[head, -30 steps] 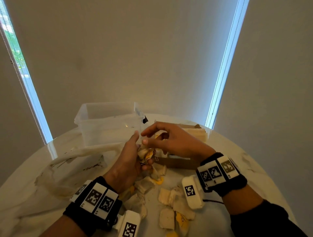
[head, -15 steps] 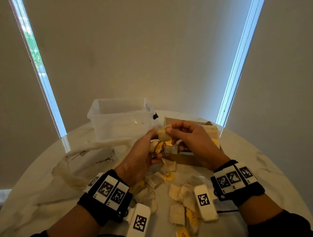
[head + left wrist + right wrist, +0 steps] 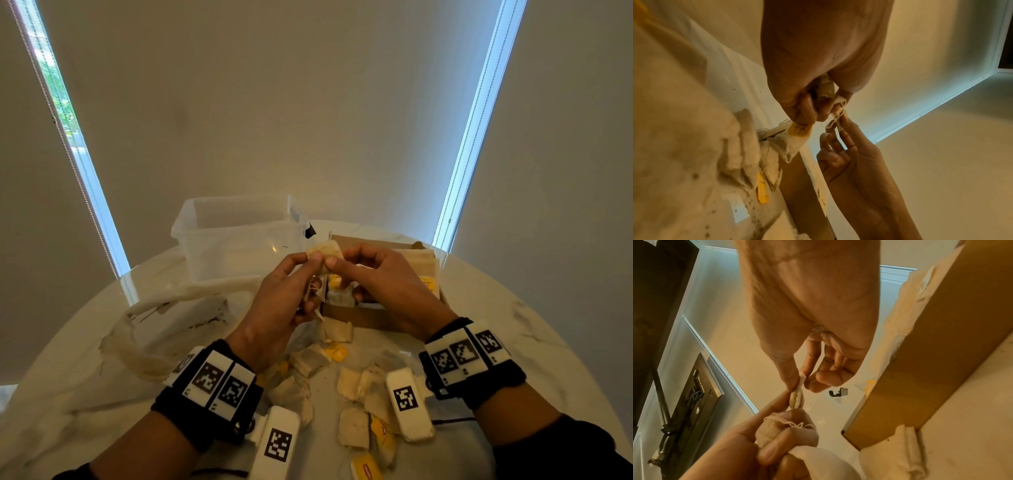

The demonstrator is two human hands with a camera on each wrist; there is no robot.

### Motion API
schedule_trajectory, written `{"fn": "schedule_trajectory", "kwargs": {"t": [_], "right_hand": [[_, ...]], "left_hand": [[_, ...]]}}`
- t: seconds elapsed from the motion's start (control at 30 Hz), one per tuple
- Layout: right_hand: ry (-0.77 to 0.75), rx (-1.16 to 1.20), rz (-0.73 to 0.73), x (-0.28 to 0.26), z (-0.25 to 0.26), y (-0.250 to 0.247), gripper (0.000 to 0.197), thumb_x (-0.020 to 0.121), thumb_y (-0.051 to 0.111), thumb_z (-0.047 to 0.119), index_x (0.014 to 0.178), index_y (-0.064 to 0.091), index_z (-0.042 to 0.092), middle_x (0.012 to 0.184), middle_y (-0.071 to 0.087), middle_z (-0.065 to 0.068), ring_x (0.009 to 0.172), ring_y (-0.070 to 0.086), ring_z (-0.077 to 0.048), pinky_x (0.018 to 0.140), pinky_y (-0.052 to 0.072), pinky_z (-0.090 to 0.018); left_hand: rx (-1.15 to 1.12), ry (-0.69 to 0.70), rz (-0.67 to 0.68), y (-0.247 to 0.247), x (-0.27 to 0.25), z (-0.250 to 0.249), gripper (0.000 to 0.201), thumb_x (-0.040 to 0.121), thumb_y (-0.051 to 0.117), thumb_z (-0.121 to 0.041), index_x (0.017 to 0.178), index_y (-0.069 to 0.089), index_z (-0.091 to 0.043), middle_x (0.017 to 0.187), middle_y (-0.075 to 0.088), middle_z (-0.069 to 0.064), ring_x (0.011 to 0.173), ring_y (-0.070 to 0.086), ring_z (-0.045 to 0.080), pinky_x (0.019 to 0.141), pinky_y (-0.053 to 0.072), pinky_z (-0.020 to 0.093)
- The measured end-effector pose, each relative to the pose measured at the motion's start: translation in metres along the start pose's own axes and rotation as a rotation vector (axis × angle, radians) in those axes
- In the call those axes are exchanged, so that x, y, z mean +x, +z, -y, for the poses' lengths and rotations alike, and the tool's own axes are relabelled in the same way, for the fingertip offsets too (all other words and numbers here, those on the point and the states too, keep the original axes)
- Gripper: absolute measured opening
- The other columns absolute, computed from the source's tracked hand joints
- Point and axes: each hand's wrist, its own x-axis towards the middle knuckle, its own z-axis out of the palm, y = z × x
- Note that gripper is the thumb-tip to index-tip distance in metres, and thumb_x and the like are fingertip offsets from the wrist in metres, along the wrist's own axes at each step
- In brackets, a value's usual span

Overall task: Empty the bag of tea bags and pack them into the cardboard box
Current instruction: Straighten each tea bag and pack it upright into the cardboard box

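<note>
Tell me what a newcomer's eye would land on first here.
First, the two hands raised mid-table: the left hand and right hand pinch one tea bag between them, the left also clutching several more. Next, loose tea bags scattered on the marble table near the wrists, with the part-filled cardboard box just behind the hands.

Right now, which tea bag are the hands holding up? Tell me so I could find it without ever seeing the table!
Start at the round white table and find the brown cardboard box behind the scattered tea bags. Just above its left end, the left hand and right hand meet. The tea bag pinched between their fingertips is the only one raised in the air; the others lie flat on the table or sit in the box.
</note>
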Motion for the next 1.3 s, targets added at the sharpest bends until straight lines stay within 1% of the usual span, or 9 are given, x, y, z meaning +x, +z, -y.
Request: {"fn": "schedule_trajectory", "kwargs": {"t": [0.1,0.17,0.4,0.5,0.63,0.8,0.93,1.1,1.3], "right_hand": [[0.012,0.025,-0.045,0.002,-0.001,-0.004,0.025,0.095,0.077,0.039,0.112,0.078,0.021,0.098,0.081,-0.001,0.088,0.075,-0.030,0.081,0.063,-0.039],[0.018,0.054,-0.045,0.003,-0.002,-0.005,0.023,0.098,0.075,0.034,0.114,0.077,0.018,0.099,0.082,-0.001,0.096,0.077,-0.024,0.084,0.064,-0.042],[0.081,-0.205,-0.104,0.011,-0.002,-0.024,0.020,0.095,0.078,0.038,0.108,0.072,0.025,0.092,0.082,0.003,0.087,0.079,-0.018,0.078,0.066,-0.036],[0.149,-0.403,-0.004,0.017,-0.003,-0.032,0.023,0.090,0.083,0.042,0.104,0.074,0.026,0.100,0.079,0.007,0.093,0.076,-0.013,0.080,0.060,-0.029],[0.160,-0.531,0.111,0.021,-0.001,-0.023,0.024,0.088,0.083,0.044,0.104,0.079,0.027,0.098,0.076,0.009,0.088,0.069,-0.007,0.068,0.047,-0.017],[0.226,-0.595,0.176,0.029,0.001,-0.020,0.025,0.087,0.086,0.042,0.104,0.077,0.026,0.096,0.080,0.005,0.084,0.071,-0.007,0.067,0.051,-0.020],[0.246,-0.649,0.207,0.036,-0.001,-0.018,0.018,0.086,0.087,0.038,0.097,0.077,0.027,0.089,0.081,0.006,0.084,0.075,-0.012,0.081,0.062,-0.030],[0.203,-0.770,0.240,0.039,0.001,-0.013,0.012,0.088,0.086,0.032,0.096,0.078,0.029,0.091,0.079,0.008,0.089,0.072,-0.009,0.084,0.059,-0.030],[0.073,-0.812,0.123,0.036,0.008,-0.015,0.026,0.080,0.092,0.036,0.099,0.076,0.028,0.093,0.073,0.009,0.086,0.067,-0.008,0.064,0.043,-0.021]], "left_hand": [[0.012,-0.029,0.003,-0.001,0.003,0.002,0.028,0.105,0.066,-0.035,0.126,0.068,-0.016,0.074,0.053,0.002,0.053,0.040,0.012,0.047,0.030,0.023],[0.030,-0.042,0.007,0.000,0.003,0.003,0.026,0.105,0.066,-0.032,0.125,0.069,-0.015,0.074,0.052,0.002,0.053,0.040,0.012,0.047,0.030,0.023],[0.088,-0.129,-0.026,0.000,0.001,0.001,0.038,0.105,0.064,-0.037,0.121,0.067,-0.003,0.071,0.054,0.001,0.052,0.042,0.010,0.050,0.028,0.026],[0.123,-0.180,-0.015,0.001,-0.001,0.000,0.028,0.106,0.062,-0.037,0.108,0.067,-0.009,0.070,0.051,0.003,0.052,0.040,0.011,0.049,0.024,0.026],[0.141,-0.230,-0.024,0.001,-0.001,0.001,0.029,0.106,0.060,-0.038,0.104,0.065,-0.010,0.071,0.050,0.004,0.051,0.038,0.011,0.048,0.022,0.026],[0.122,-0.279,-0.019,0.002,-0.001,0.000,0.030,0.106,0.058,-0.042,0.107,0.062,-0.013,0.067,0.051,0.000,0.048,0.040,0.010,0.045,0.022,0.023],[0.135,-0.350,0.015,0.003,-0.002,-0.001,0.036,0.106,0.054,-0.048,0.099,0.059,-0.013,0.059,0.049,-0.002,0.041,0.038,0.008,0.044,0.021,0.022],[0.128,-0.365,0.016,0.005,-0.003,-0.001,0.036,0.106,0.053,-0.048,0.094,0.060,-0.015,0.061,0.050,-0.003,0.044,0.039,0.009,0.047,0.020,0.024],[0.107,-0.364,0.000,0.006,-0.003,-0.002,0.035,0.107,0.050,-0.046,0.107,0.063,-0.014,0.061,0.051,-0.003,0.045,0.040,0.009,0.050,0.019,0.025]]}}
